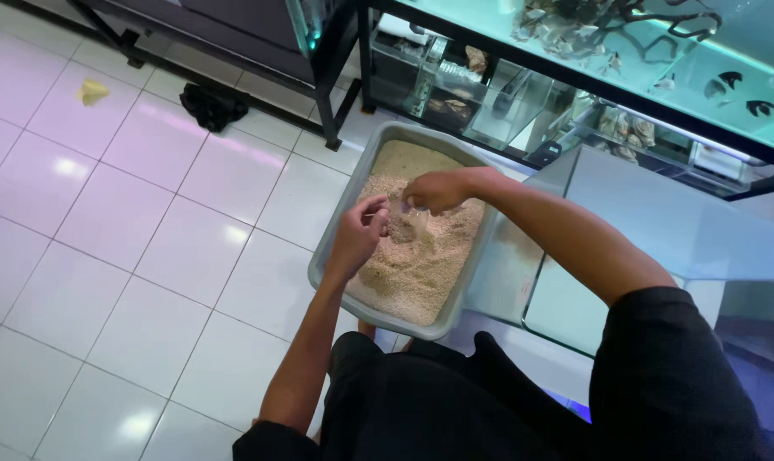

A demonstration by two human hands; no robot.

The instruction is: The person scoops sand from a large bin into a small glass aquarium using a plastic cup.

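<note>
A grey plastic tray full of pale sand sits on the white tiled floor in front of me. My right hand grips a small clear cup pushed into the sand near the tray's middle. My left hand is cupped beside it, fingers curled over a clump of sand at the cup's mouth. Both forearms reach in from the lower right, over my black clothing.
A glass aquarium tank stands right of the tray. Behind it runs a black metal rack holding lit aquariums with driftwood and small glass tanks. A black cloth and a yellow scrap lie on the floor at the upper left.
</note>
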